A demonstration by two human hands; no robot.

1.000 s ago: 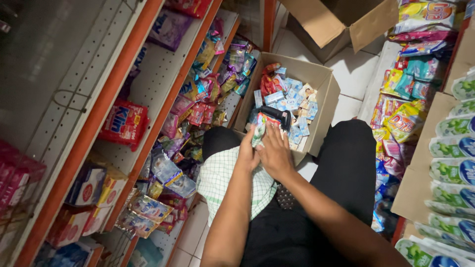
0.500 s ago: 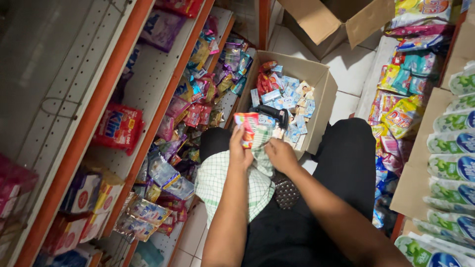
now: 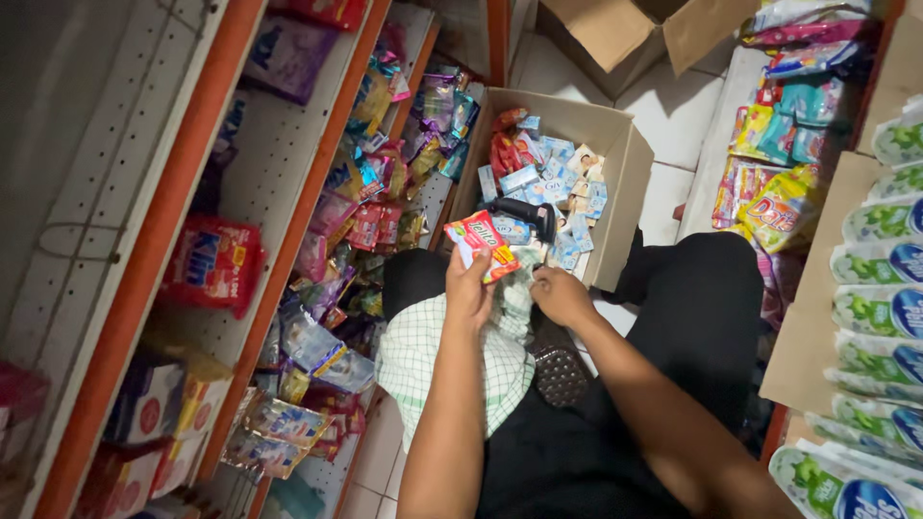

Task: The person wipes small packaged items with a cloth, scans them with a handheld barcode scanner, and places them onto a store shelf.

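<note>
The left hand [image 3: 468, 288] is closed around a small red and orange sachet pack [image 3: 484, 240], thumb and fingers pinching its lower edge so it stands lifted above the lap, just in front of the open cardboard box [image 3: 625, 173]. The right hand [image 3: 561, 293] is loosely curled with its fingertips down on the crumpled pale wrappers [image 3: 519, 279] bunched on the lap; whether it actually pinches one I cannot tell. As a judgement, the sorting looks well short of finished — the box holds a deep jumble of little light-blue, white and red packets [image 3: 548, 178], with a black handheld scanner [image 3: 524, 213] lying on top of them, and only the one pack is out. The materials are mostly thin, glossy film: the sachet is flat and slightly bowed, the shelf goods [image 3: 375, 192] on the left are shiny crinkled pouches piled loose on white perforated metal with orange edging [image 3: 288, 231]. A green-checked cloth [image 3: 423, 346] drapes soft and matte over the knee — beside it sits a dark studded pouch [image 3: 560, 370]. To the right stand rows of green and white wrapped packs [image 3: 880, 308].
</note>
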